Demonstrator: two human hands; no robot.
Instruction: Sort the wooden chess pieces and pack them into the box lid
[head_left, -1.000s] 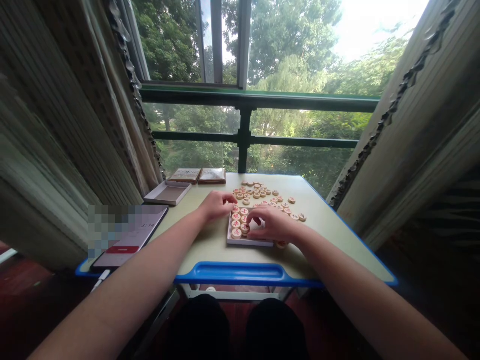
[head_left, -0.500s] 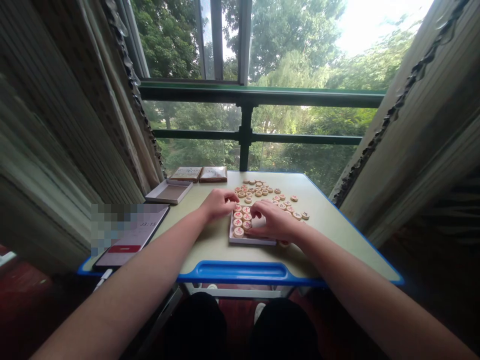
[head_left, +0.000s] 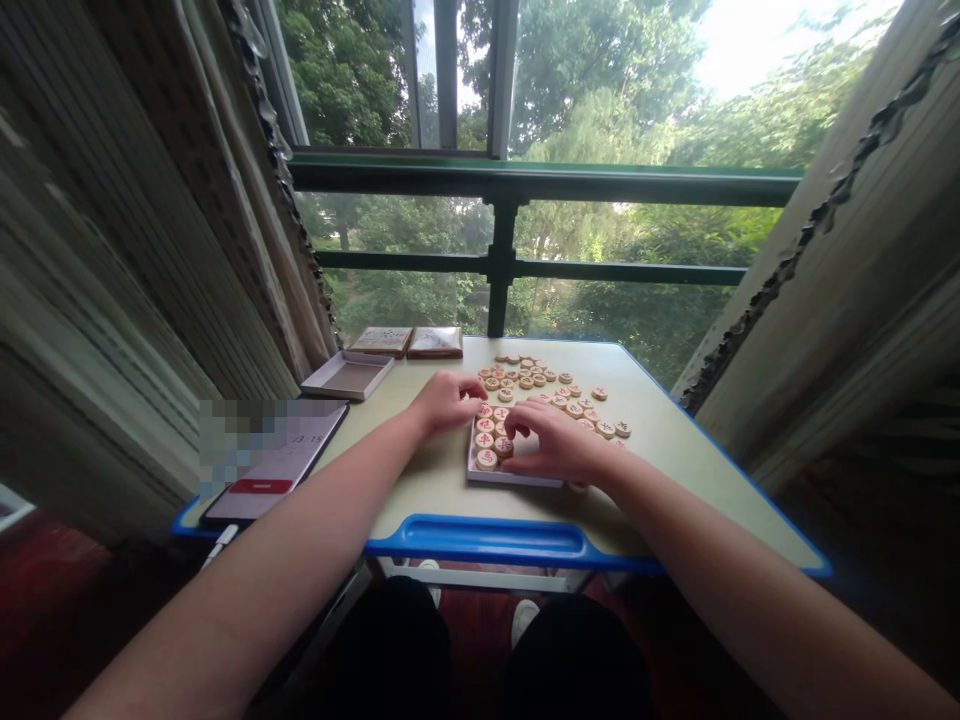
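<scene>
A shallow white box (head_left: 517,481) near the front of the table holds two columns of round wooden xiangqi pieces (head_left: 487,460) with red characters. My left hand (head_left: 451,400) is at the box's back left corner, its fingers bent and drawn together by the top piece; what they pinch, if anything, is hidden. Over the right part of the box is my right hand (head_left: 559,440), its thumb and curled forefinger apart beside a piece in the second column. That hand hides much of the box's inside.
Loose xiangqi pieces (head_left: 526,382) lie scattered behind and right of the box. An empty box lid or tray (head_left: 349,375), two flat packs (head_left: 435,342) and a tablet or phone (head_left: 281,465) with a white cable (head_left: 223,540) are on the left. A blue rim (head_left: 480,540) edges the table.
The whole view has shifted slightly, so things appear a little farther right and higher. My right thumb has drawn back slightly from the piece; my left hand keeps its place at the box corner.
</scene>
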